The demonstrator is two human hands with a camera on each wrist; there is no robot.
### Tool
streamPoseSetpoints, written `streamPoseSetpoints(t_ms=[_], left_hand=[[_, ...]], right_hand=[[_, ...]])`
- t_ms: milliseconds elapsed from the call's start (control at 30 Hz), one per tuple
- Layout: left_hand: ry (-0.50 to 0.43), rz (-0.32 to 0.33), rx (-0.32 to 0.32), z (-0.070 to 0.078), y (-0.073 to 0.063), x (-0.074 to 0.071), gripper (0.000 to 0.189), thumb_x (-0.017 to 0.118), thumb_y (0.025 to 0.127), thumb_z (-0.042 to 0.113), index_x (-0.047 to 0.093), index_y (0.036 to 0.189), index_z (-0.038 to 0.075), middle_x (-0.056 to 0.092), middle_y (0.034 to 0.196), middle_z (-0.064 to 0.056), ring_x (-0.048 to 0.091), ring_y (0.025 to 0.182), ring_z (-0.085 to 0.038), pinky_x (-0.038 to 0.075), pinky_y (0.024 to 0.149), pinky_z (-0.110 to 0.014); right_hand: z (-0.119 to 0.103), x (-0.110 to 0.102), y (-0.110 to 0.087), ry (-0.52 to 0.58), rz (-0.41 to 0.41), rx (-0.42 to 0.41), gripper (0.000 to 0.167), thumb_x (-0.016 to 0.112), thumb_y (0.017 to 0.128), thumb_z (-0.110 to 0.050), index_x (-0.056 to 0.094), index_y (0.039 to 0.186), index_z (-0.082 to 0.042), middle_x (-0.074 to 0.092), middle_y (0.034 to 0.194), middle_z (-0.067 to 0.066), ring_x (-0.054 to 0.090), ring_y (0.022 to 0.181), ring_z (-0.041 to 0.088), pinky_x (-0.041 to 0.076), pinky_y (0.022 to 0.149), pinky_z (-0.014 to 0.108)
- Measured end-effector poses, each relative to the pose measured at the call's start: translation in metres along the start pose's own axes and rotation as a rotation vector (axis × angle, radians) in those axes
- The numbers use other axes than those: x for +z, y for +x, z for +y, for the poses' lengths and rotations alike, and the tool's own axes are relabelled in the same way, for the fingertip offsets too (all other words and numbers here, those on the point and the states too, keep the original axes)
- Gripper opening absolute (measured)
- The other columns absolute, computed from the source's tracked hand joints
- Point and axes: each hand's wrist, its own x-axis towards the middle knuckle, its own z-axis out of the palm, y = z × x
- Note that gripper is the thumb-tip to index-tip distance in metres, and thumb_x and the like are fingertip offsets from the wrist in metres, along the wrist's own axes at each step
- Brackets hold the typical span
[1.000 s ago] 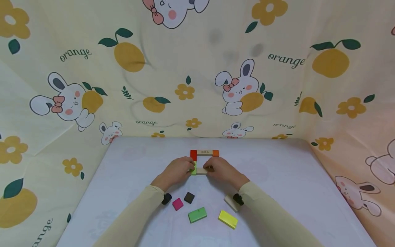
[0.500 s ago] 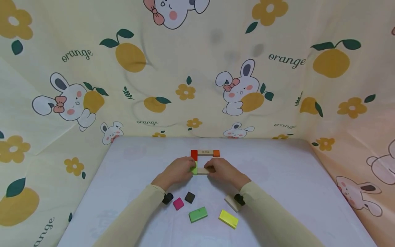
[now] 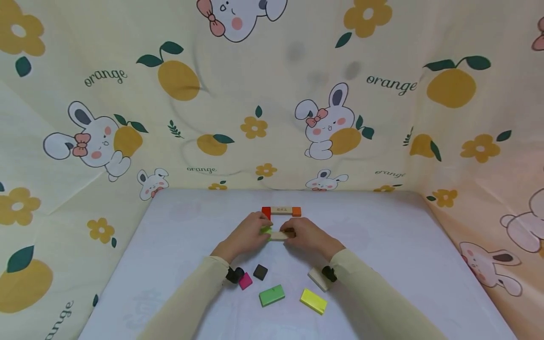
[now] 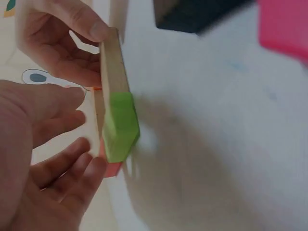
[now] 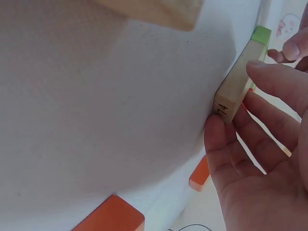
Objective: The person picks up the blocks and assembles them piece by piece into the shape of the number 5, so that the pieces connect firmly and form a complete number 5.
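Note:
My left hand (image 3: pixel 248 232) is beside a light green block (image 4: pixel 121 127), its fingers loosely spread and apart from it in the left wrist view. My right hand (image 3: pixel 310 236) pinches a plain wooden block (image 5: pixel 237 79), thumb on its upper face and fingers at its numbered end. This wooden block's other end meets the green block. Behind the hands, a red block (image 3: pixel 266 210), a wooden block with characters (image 3: pixel 281 210) and an orange block (image 3: pixel 296 212) form a row. The left fingers partly cover the red block in the head view.
Nearer on the white table (image 3: pixel 382 283) lie a magenta block (image 3: pixel 245 281), a dark block (image 3: pixel 260 272), a green block (image 3: pixel 272 295), a yellow block (image 3: pixel 313 301) and a pale wooden block (image 3: pixel 317 278). A patterned cloth (image 3: pixel 255 94) surrounds the table's back and sides.
My left hand has loosened from the light green block and shifted slightly forward, its fingers now spread. My right hand keeps its grip on the wooden block, nearly still.

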Motion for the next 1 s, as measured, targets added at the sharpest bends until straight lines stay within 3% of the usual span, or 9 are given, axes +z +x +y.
streamPoseSetpoints(t_ms=[133,333,400,567,700,867,1000], left_hand=[[0.045,0.017,0.020,0.006,-0.010,0.000,0.035,0.074,0.104,0.020,0.075,0.138,0.010,0.058,0.141,-0.005,0.050,0.130,-0.022,0.050,0.111,-0.041],[0.303,-0.087,0.225,0.017,-0.028,0.008,0.044,0.071,0.105,0.026,0.069,0.147,0.013,0.053,0.154,-0.005,0.044,0.143,-0.023,0.048,0.114,-0.036],[0.348,-0.107,0.258,0.018,-0.030,0.013,0.051,0.072,0.104,0.029,0.064,0.152,0.014,0.053,0.156,-0.005,0.043,0.146,-0.024,0.047,0.115,-0.035],[0.391,-0.149,0.221,0.022,-0.032,0.019,0.068,0.075,0.102,0.039,0.052,0.163,0.018,0.052,0.158,-0.003,0.044,0.147,-0.023,0.048,0.114,-0.036],[0.444,-0.138,0.212,0.023,-0.031,0.024,0.077,0.075,0.100,0.045,0.046,0.167,0.019,0.053,0.153,-0.003,0.048,0.137,-0.022,0.050,0.111,-0.035],[0.493,-0.121,0.212,0.023,-0.030,0.029,0.078,0.076,0.098,0.050,0.048,0.165,0.020,0.054,0.142,-0.002,0.047,0.124,-0.020,0.050,0.102,-0.033],[0.488,-0.114,0.215,0.024,-0.029,0.029,0.075,0.077,0.097,0.050,0.053,0.162,0.020,0.054,0.141,-0.002,0.047,0.122,-0.020,0.051,0.099,-0.033]], right_hand=[[0.002,0.002,0.000,-0.001,0.000,-0.017,0.036,0.087,0.092,-0.009,0.077,0.126,-0.007,0.072,0.108,-0.004,0.059,0.093,0.013,0.054,0.089,0.036],[0.004,0.000,-0.004,-0.008,0.029,-0.026,0.035,0.086,0.092,-0.008,0.078,0.125,-0.007,0.074,0.113,-0.002,0.063,0.099,0.016,0.056,0.094,0.039],[0.006,0.000,-0.005,-0.014,0.028,-0.016,0.035,0.086,0.093,-0.009,0.078,0.127,-0.008,0.074,0.116,-0.002,0.063,0.102,0.015,0.055,0.097,0.038],[0.008,0.002,-0.003,-0.012,0.017,-0.012,0.036,0.086,0.094,-0.012,0.077,0.129,-0.009,0.074,0.120,-0.001,0.064,0.107,0.015,0.054,0.102,0.039],[0.007,0.004,-0.002,-0.013,0.017,-0.001,0.037,0.086,0.093,-0.011,0.077,0.129,-0.009,0.074,0.120,-0.002,0.064,0.106,0.016,0.054,0.102,0.041],[0.009,-0.002,-0.011,0.071,0.025,0.059,0.043,0.085,0.094,-0.012,0.074,0.136,-0.012,0.073,0.123,-0.003,0.065,0.108,0.016,0.056,0.099,0.042],[0.015,-0.021,-0.026,0.138,0.068,0.103,0.046,0.082,0.096,-0.012,0.072,0.141,-0.011,0.072,0.129,0.002,0.065,0.112,0.022,0.057,0.098,0.045]])
